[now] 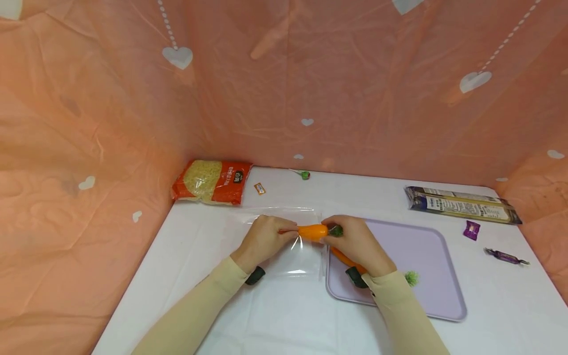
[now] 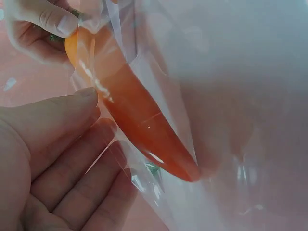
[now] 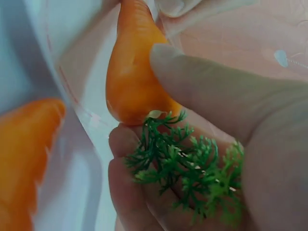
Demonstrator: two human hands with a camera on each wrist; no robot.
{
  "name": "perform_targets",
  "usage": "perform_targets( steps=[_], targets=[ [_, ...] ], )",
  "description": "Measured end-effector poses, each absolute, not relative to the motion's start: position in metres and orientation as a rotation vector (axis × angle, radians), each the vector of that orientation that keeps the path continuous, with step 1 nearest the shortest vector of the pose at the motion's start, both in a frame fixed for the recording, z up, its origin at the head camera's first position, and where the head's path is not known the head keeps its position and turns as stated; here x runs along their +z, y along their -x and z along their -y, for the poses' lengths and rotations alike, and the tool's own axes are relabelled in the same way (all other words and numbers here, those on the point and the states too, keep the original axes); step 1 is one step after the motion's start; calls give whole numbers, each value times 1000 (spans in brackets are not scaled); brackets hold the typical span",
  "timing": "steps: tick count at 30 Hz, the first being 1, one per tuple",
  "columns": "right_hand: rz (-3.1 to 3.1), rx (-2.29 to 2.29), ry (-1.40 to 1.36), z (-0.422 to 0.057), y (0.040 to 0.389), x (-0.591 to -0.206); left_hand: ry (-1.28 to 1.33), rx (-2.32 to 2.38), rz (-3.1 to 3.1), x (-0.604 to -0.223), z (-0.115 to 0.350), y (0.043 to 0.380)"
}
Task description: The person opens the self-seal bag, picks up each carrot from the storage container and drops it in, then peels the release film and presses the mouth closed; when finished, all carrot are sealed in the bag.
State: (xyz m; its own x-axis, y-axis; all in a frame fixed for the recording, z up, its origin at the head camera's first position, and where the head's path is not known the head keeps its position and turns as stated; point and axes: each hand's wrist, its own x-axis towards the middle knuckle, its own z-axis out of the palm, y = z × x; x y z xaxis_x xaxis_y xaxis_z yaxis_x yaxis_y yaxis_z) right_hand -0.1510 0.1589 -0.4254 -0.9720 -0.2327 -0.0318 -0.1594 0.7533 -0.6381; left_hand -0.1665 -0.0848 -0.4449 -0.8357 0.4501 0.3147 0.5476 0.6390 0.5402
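Note:
An orange carrot (image 1: 312,231) with green leaves lies sideways between the two hands above the table. My right hand (image 1: 361,241) grips its thick leafy end, thumb on one side and fingers beneath, as the right wrist view shows. In the left wrist view the carrot's tapered part (image 2: 144,125) is inside a clear plastic bag (image 2: 240,159). With thumb and fingers my left hand (image 1: 264,241) pinches the bag's edge beside the carrot. A second carrot (image 1: 343,257) rests on the lilac tray (image 1: 408,246), partly hidden under the right hand and wrist; its leaves (image 1: 411,278) show beyond the sleeve.
At the back left lies a red pasta packet (image 1: 213,181), near a small orange-wrapped sweet (image 1: 259,188) and a green lollipop (image 1: 304,175). Long dark packets (image 1: 463,204) lie back right, with a purple sweet (image 1: 472,230) and a twist-wrapped candy (image 1: 506,256) in front. Cloth walls enclose the table.

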Motion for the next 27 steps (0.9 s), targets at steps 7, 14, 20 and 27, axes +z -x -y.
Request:
perform_targets(
  steps=[7, 14, 20, 27],
  targets=[
    [-2773, -1065, 241, -155, 156, -431, 811, -961, 2744, -444, 86, 167],
    [-2775, -1056, 317, -153, 156, -434, 794, -970, 2760, -445, 85, 168],
    [-2761, -1083, 424, -149, 151, -437, 797, -967, 2733, -445, 86, 168],
    [-2701, -1103, 446, -144, 144, -439, 790, -990, 2756, -444, 87, 169]
  ],
)
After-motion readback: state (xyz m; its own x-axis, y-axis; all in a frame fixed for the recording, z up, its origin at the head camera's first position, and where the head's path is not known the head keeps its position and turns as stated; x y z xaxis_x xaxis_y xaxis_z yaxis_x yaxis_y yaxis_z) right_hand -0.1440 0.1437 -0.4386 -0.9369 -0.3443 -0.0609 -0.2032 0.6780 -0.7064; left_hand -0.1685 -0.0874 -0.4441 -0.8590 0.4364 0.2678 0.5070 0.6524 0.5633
